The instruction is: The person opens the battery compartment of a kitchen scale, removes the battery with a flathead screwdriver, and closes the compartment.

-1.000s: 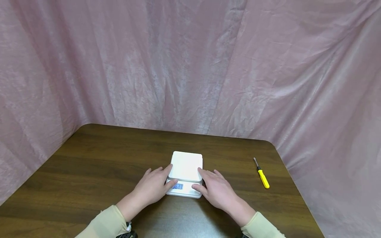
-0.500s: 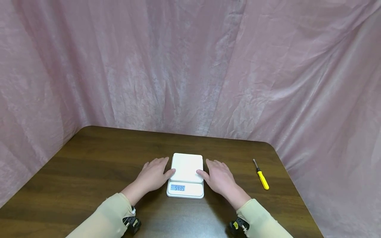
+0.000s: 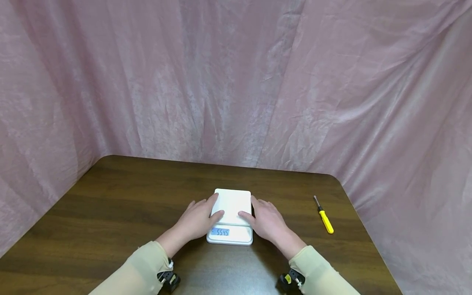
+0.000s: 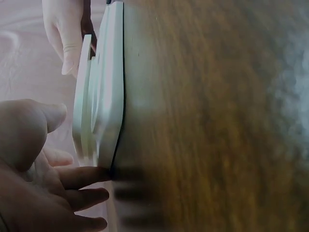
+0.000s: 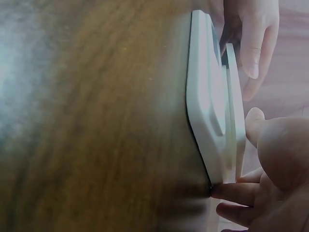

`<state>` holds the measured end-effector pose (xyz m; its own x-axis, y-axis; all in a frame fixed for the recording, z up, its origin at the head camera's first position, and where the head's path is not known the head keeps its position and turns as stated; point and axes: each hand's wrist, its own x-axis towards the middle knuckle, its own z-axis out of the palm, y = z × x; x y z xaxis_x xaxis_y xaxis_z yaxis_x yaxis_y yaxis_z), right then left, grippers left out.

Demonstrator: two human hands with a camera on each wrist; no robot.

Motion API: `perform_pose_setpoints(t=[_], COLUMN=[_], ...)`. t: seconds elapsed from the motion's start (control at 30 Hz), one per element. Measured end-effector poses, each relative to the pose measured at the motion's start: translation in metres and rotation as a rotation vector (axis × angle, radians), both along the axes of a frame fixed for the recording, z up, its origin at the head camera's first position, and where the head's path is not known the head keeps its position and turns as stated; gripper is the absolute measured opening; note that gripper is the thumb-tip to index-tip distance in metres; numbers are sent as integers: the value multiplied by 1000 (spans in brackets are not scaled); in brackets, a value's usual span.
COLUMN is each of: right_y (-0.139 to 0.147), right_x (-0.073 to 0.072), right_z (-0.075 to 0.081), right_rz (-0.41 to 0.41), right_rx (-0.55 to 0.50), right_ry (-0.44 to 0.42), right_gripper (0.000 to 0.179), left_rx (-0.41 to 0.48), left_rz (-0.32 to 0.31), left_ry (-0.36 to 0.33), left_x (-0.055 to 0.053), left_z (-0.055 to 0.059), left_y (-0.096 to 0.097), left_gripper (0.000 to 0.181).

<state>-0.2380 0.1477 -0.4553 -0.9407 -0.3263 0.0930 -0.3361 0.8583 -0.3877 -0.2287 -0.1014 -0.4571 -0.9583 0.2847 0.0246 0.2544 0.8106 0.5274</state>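
We're touching opposite sides of the white scale [image 3: 232,204] with our left hand [image 3: 199,217] and right hand [image 3: 267,219], both loosely spread.

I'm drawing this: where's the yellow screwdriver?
In the head view, the screwdriver lies on the brown table, to the right of the right hand, near the table's right edge.

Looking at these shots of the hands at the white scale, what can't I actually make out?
- Head view: parts of the side edges of the scale, covered by the left hand and right hand.
- Head view: any unit mark on the display, too small.
- Head view: the rest of the sleeves, cut off by the bottom edge.
- Both wrist views: the display digits, hidden by the edge-on angle.
- All views: the scale's underside, facing the table.
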Motion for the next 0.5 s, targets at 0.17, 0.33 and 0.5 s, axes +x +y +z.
perform_pose_setpoints(t=[0.17, 0.33, 0.5], right_y=[-2, -3, -2], right_x=[4, 5, 10], right_z=[-1, 3, 6], right_rz=[-13, -45, -93], right_rx=[-35, -68, -120], right_ry=[-13, -69, -80], right_gripper=[75, 80, 81], left_rx=[25, 75, 120], left_rz=[-20, -22, -26], left_ry=[4, -22, -46], left_x=[1, 4, 9], left_z=[-1, 2, 8], left_y=[0, 0, 1], left_gripper=[73, 73, 75])
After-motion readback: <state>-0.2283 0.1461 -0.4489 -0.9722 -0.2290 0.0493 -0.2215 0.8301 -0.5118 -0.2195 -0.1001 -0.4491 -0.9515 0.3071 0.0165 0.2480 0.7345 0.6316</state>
